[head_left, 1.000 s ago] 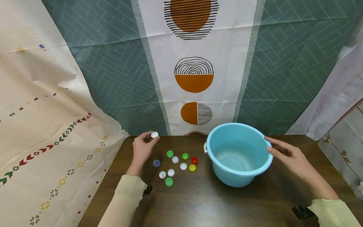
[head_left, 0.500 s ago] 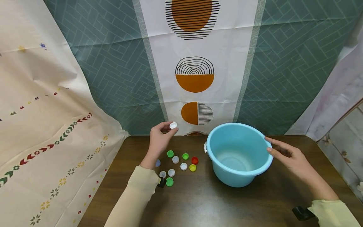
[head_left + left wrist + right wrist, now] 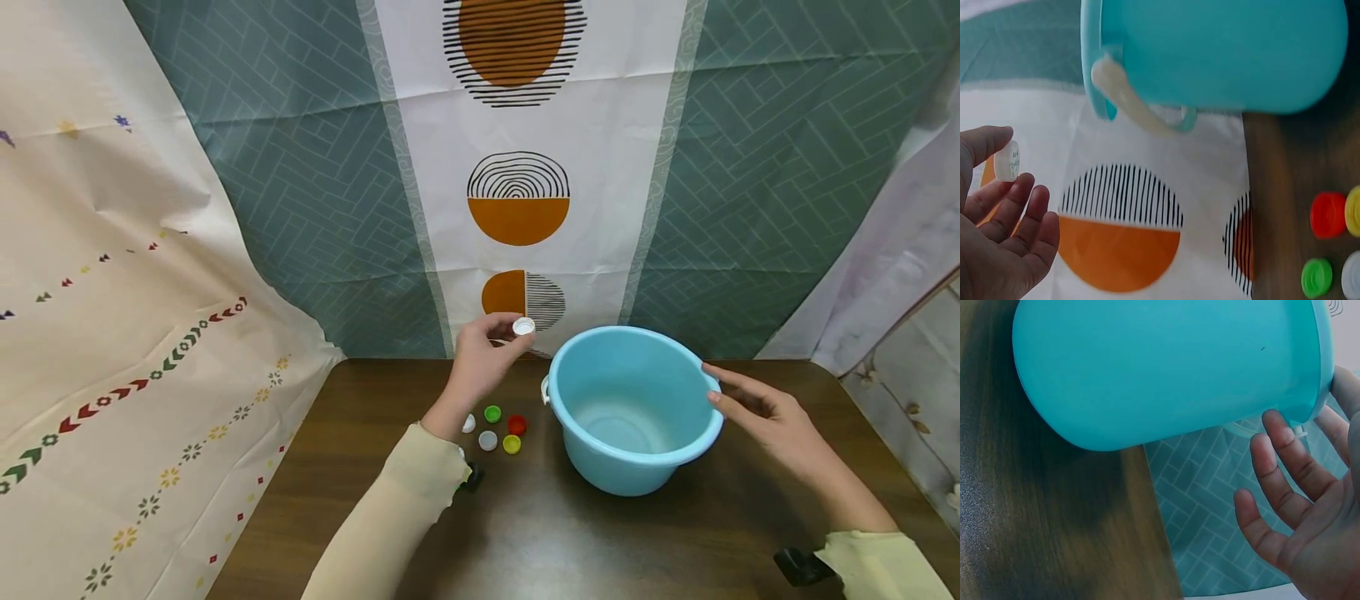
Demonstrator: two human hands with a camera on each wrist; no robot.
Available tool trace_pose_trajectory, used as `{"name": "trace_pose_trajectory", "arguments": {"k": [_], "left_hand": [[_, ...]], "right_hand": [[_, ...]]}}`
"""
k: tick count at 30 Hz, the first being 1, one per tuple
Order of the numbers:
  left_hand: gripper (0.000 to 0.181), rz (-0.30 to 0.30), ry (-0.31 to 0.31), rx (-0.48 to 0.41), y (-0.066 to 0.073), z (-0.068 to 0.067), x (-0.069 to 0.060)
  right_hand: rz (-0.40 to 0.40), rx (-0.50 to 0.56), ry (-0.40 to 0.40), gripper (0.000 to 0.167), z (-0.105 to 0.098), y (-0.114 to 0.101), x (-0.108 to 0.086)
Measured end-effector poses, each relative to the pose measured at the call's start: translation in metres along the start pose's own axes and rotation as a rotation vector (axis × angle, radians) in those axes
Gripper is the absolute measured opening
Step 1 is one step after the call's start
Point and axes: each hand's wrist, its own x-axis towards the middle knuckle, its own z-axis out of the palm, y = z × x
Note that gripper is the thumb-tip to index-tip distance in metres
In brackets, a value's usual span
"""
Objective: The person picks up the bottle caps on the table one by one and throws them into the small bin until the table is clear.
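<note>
My left hand (image 3: pixel 480 354) pinches a white bottle cap (image 3: pixel 523 327) between thumb and fingers, raised above the table just left of the tub. The left wrist view shows this cap edge-on, with faint marks on its face. The light blue tub (image 3: pixel 618 475) stands upright, a white handle (image 3: pixel 1129 100) hanging at its side. My right hand (image 3: pixel 772 417) touches the tub's right rim with thumb and index finger; its other fingers are loosely bent in the right wrist view. Left of the tub lie a red cap (image 3: pixel 517 424), a yellow cap (image 3: pixel 512 444) and a green cap (image 3: pixel 492 413).
A white cap (image 3: pixel 487 440) lies by the yellow one. Another white cap (image 3: pixel 468 423) is partly covered by my left forearm. The brown wooden table (image 3: pixel 600 550) ends at a patterned cloth (image 3: pixel 360 208) behind, with a cream cloth (image 3: pixel 187 375) on the left.
My left hand has carried the white bottle cap rightward and a little up, toward the tub. Its forearm now covers several caps seen before. My right hand and the tub have stayed put.
</note>
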Motion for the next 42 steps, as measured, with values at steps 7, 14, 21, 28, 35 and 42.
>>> {"name": "trace_pose_trajectory", "arguments": {"k": [7, 14, 21, 28, 35, 42], "left_hand": [[0.030, 0.019, -0.074, -0.069, 0.025, 0.021, -0.005], [0.033, -0.002, -0.110, -0.060, 0.024, 0.042, -0.004], [0.029, 0.018, -0.141, -0.058, 0.029, 0.057, -0.005], [0.028, 0.010, -0.185, -0.042, 0.032, 0.073, -0.007], [0.025, 0.037, -0.215, -0.001, 0.030, 0.085, -0.007], [0.026, 0.037, -0.253, 0.003, 0.032, 0.091, -0.010]], "right_hand": [[0.001, 0.014, -0.006, 0.050, 0.000, 0.002, 0.001], [-0.006, 0.023, -0.006, 0.050, 0.001, 0.000, 0.000], [-0.002, 0.034, 0.009, 0.049, 0.001, 0.000, 0.002], [0.015, 0.039, 0.023, 0.048, 0.003, 0.002, 0.003], [0.004, 0.032, 0.016, 0.049, 0.001, 0.003, 0.003], [0.009, 0.039, 0.021, 0.048, 0.002, 0.004, 0.003]]}}
